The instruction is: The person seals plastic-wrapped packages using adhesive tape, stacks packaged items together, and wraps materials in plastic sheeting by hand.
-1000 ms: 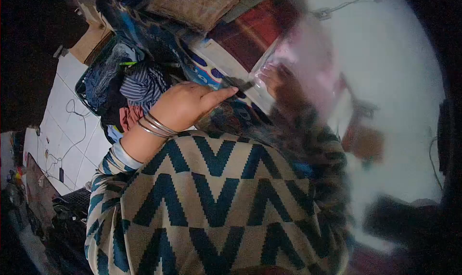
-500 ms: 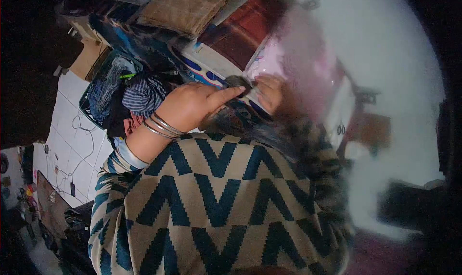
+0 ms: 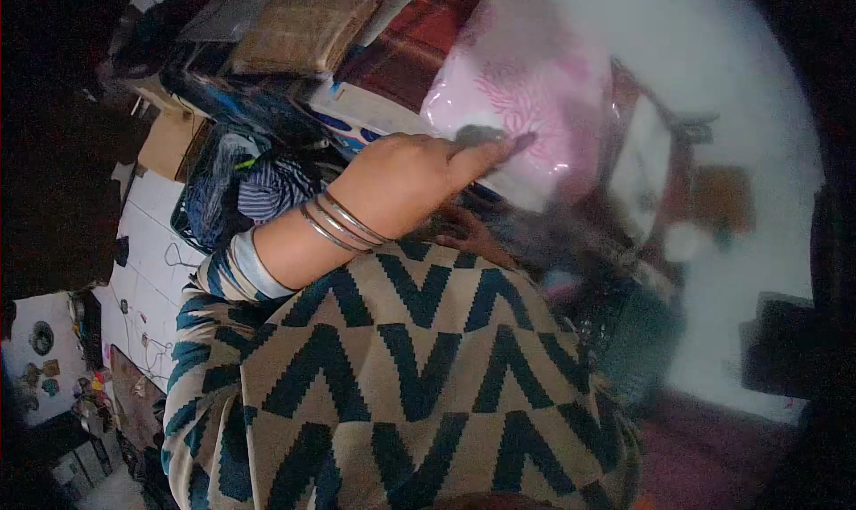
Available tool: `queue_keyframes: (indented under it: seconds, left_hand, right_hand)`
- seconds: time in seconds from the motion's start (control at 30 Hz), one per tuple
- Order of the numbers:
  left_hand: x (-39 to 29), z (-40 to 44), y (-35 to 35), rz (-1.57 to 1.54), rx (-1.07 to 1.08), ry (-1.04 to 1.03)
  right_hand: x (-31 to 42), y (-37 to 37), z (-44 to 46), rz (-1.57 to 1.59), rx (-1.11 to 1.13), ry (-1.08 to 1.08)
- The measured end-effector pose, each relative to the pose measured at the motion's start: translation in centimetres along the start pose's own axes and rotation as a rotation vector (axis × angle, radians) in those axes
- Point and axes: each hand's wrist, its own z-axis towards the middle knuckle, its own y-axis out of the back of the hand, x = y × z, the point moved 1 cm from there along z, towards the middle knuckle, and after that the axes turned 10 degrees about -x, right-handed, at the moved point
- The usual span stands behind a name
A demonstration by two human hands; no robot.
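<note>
My left hand [image 3: 406, 182], with several metal bangles at its wrist, reaches across from the left. Its fingers are closed on a small dark rounded object [image 3: 479, 135] whose kind I cannot make out; the fingertips lie over a pink-and-white package in shiny plastic [image 3: 526, 91]. Below it, close to my body, is my right hand [image 3: 477, 238], partly hidden and dim. Its visible fingers look apart, with nothing seen in them.
Dark red folded cloth [image 3: 415, 42] lies beside the package, and a brown plastic-wrapped pack [image 3: 308, 33] farther left. A basket of clothes [image 3: 259, 189] and a cardboard box [image 3: 169, 144] stand on the left. Haze blurs the right side.
My left hand has moved right, over the pink package, with the dark object. My right hand has come away from the package, down toward my body. The view has shifted too.
</note>
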Motion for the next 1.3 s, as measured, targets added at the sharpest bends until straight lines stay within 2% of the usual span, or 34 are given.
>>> queue_keyframes:
  seconds: [0.03, 0.1, 0.23, 0.3, 0.43, 0.53, 0.6, 0.73, 0.8, 0.83, 0.87, 0.93, 0.97, 1.0, 1.03, 1.07, 1.13, 1.17, 1.23, 1.3]
  left_hand:
    - [-0.6, 0.7, 0.9, 0.013, -0.004, -0.013]
    - [-1.4, 1.8, 0.2, 0.013, -0.056, 0.034]
    - [-3.2, 3.2, -0.3, 0.041, -0.081, 0.057]
    - [-3.6, 3.7, 0.8, 0.045, -0.080, 0.110]
    - [-4.4, 4.2, 1.2, 0.038, -0.171, 0.019]
    - [-4.9, 4.5, 2.3, 0.036, -0.212, -0.044]
    - [-5.9, 4.4, 3.2, 0.028, -0.231, -0.063]
    - [-6.6, 2.5, 4.6, 0.021, -0.308, -0.100]
    - [-5.7, 1.1, 4.8, 0.028, -0.335, -0.112]
    - [-5.9, 1.0, 5.0, 0.027, -0.351, -0.132]
    - [-5.6, 0.7, 5.0, 0.034, -0.351, -0.145]
    - [-4.5, 0.2, 5.4, -0.044, -0.408, -0.035]
    - [-3.0, 0.1, 5.7, -0.031, -0.409, -0.045]
    - [-1.6, -0.4, 5.9, -0.107, -0.475, 0.064]
    - [-0.2, -1.0, 6.0, -0.183, -0.541, 0.175]
    - [1.1, -1.7, 5.9, -0.174, -0.542, 0.174]
    - [4.0, -3.6, 5.7, -0.363, -0.610, 0.431]
    - [5.5, -4.7, 5.7, -0.352, -0.616, 0.445]
    - [8.8, -6.9, 5.4, -0.518, -0.460, 0.643]
    - [12.1, -9.2, 4.7, -0.533, -0.484, 0.658]
  right_hand:
    - [1.1, 0.4, -0.4, 0.002, -0.007, 0.018]
    - [5.9, 1.3, -1.6, -0.052, 0.023, -0.097]
    - [4.0, 2.3, -2.4, 0.166, -0.027, -0.151]
    - [4.8, 2.4, -2.2, -0.009, -0.105, 0.143]
    - [5.9, 3.5, -3.1, -0.099, -0.192, 0.238]
    - [4.3, 3.0, -2.8, -0.039, -0.310, 0.121]
    - [7.3, 2.0, -4.5, 0.497, -0.409, 0.011]
    - [8.8, 0.6, -5.3, 0.481, -0.477, 0.114]
    - [8.1, -0.1, -4.9, 0.316, -0.389, -0.109]
    - [8.3, -0.1, -5.7, 0.322, -0.401, -0.097]
    - [8.4, -0.1, -6.0, 0.325, -0.318, -0.159]
    - [9.5, 0.6, -6.9, 0.333, -0.236, -0.206]
    - [10.1, 1.6, -6.8, 0.113, -0.172, -0.144]
    - [10.7, 2.3, -7.4, -0.107, -0.110, -0.085]
    - [11.7, 2.8, -8.2, -0.103, -0.109, -0.075]
    - [12.9, 2.9, -9.4, -0.121, -0.051, -0.023]
    - [13.9, 2.6, -10.5, -0.139, 0.029, 0.032]
    - [14.0, 2.1, -10.7, -0.053, 0.047, 0.000]
    - [15.5, 1.2, -10.9, 0.021, 0.087, -0.041]
    - [18.4, 0.3, -10.8, -0.086, -0.114, 0.027]
